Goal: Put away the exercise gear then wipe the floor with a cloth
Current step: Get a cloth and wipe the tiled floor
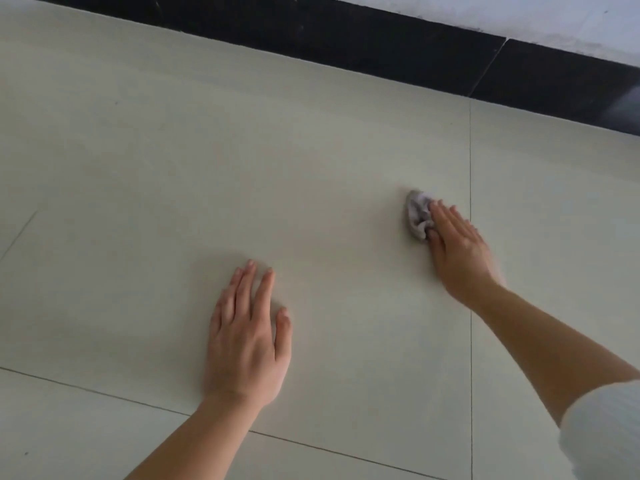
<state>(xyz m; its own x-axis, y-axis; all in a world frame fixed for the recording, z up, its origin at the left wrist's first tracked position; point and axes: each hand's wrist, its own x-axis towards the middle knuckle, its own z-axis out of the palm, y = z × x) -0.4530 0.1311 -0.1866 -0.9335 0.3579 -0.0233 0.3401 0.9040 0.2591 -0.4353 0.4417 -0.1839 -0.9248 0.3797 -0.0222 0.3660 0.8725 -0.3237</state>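
Observation:
A small crumpled grey cloth [417,216] lies on the pale tiled floor [311,168]. My right hand [459,249] presses on it with straight fingers, and most of the cloth sticks out past the fingertips to the upper left. My left hand [249,336] lies flat on the floor with its fingers spread, well to the left of the cloth and nearer to me. No exercise gear is in view.
A black skirting band [346,39] runs along the foot of a white wall [519,15] at the top. Thin grout lines cross the floor, one of them vertical just right of the cloth.

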